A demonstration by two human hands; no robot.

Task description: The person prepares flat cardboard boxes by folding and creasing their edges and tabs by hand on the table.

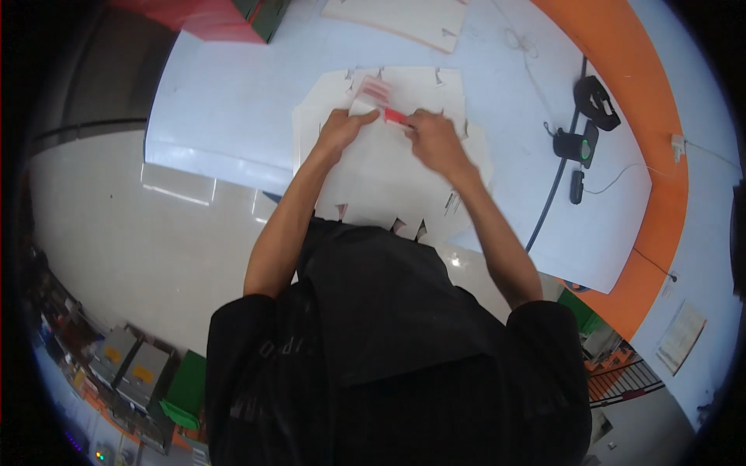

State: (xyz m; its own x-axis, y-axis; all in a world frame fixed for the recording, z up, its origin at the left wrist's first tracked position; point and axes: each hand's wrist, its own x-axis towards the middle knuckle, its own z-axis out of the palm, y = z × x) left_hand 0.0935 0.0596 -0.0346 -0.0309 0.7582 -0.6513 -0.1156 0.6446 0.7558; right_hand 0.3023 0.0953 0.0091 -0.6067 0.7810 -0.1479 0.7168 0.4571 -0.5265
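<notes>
A flat white cardboard sheet (373, 171) with cut notches along its edges lies in front of me, its near edge close to my body. Over its far part, my left hand (340, 132) pinches a small white piece with reddish print (374, 92), which is blurred. My right hand (437, 141), fingers closed, grips a small red object (397, 116) whose kind I cannot make out. The red object's end is close to the printed piece; whether they touch is unclear.
Another white sheet (400, 19) lies at the table's far side, and a red and green container (233, 17) stands far left. On the right are a black strap (597, 102), a small black device (571, 145) and cables. An orange edge (668, 194) borders the table.
</notes>
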